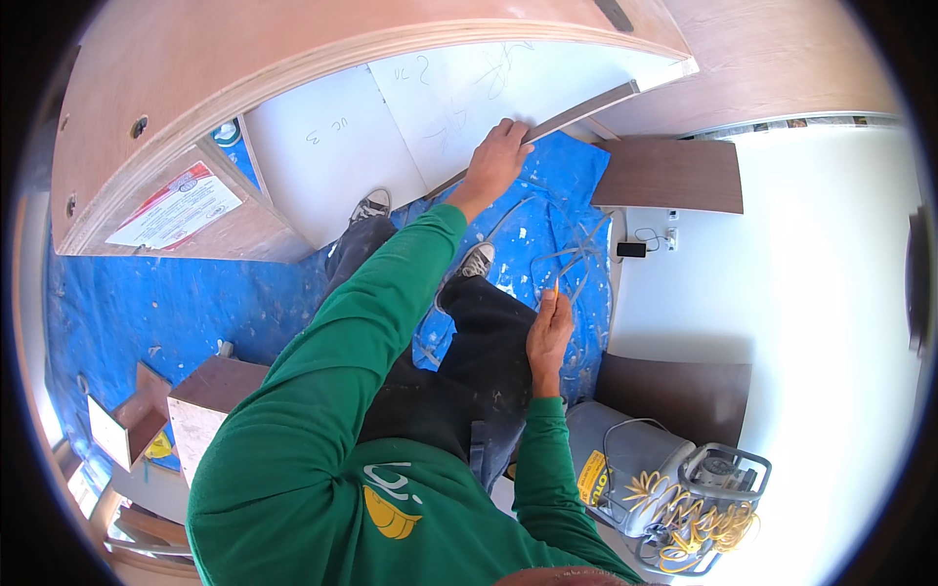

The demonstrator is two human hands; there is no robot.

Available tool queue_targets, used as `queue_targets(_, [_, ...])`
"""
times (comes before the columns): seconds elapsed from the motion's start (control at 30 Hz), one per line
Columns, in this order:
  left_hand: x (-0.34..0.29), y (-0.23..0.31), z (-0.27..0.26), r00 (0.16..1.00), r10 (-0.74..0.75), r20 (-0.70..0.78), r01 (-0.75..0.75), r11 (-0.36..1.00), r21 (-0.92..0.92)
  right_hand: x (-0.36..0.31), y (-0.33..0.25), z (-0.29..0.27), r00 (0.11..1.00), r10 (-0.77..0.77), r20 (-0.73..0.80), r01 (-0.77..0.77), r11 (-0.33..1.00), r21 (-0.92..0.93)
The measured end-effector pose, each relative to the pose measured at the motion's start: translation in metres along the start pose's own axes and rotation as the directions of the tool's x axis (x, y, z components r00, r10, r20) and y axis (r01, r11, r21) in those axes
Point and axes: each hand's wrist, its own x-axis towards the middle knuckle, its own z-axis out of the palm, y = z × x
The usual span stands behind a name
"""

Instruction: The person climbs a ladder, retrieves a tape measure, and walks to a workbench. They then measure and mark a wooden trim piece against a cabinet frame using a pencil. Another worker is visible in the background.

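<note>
My left hand (493, 164) reaches forward, its fingers bent over the brown edge of a large white panel (430, 107) with pencil-like scribbles on it. That panel belongs to, or leans inside, a big wooden cabinet carcass (293, 59); I cannot tell which. Lower and to the right, my right hand (550, 342) is closed round a thin orange pencil (557, 286), its end sticking up past the fingers. Both sleeves are green. My shoes stand at the panel's foot, on and beside a blue tarp (195, 303).
Loose grey strips (572, 259) lie on the tarp at right. Brown boards (674, 176) lean by the white wall, near a plugged-in phone (631, 250). A grey bin (625, 454) and a machine with a coiled yellow hose (718, 523) stand lower right. Wooden boxes (220, 386) sit at left.
</note>
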Motion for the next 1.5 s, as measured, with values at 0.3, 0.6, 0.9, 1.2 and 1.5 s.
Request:
queue_targets(0.3, [0.015, 0.029, -0.011, 0.936, 0.277, -0.218, -0.289, 0.957, -0.029, -0.001, 0.004, 0.000, 1.000, 0.019, -0.023, -0.016, 0.996, 0.091])
queue_targets(0.6, [0.027, 0.039, -0.016, 0.952, 0.197, -0.234, -0.218, 0.973, -0.070, 0.000, 0.012, -0.003, 0.998, 0.056, -0.026, -0.054, 0.994, 0.098])
queue_targets(0.9, [0.055, 0.064, -0.025, 0.905, 0.282, -0.320, -0.327, 0.940, -0.098, 0.001, 0.007, 0.000, 0.999, 0.005, -0.039, 0.000, 0.992, 0.124])
queue_targets(1.2, [0.068, 0.100, -0.022, 0.904, 0.253, -0.346, -0.346, 0.906, -0.242, 0.020, -0.022, -0.018, 0.996, 0.064, -0.060, -0.053, 0.985, 0.165])
queue_targets(1.5, [0.072, 0.101, -0.009, 0.849, 0.139, -0.510, -0.331, 0.892, -0.308, 0.233, -0.239, -0.117, 0.759, -0.534, -0.373, 0.577, 0.817, 0.006])
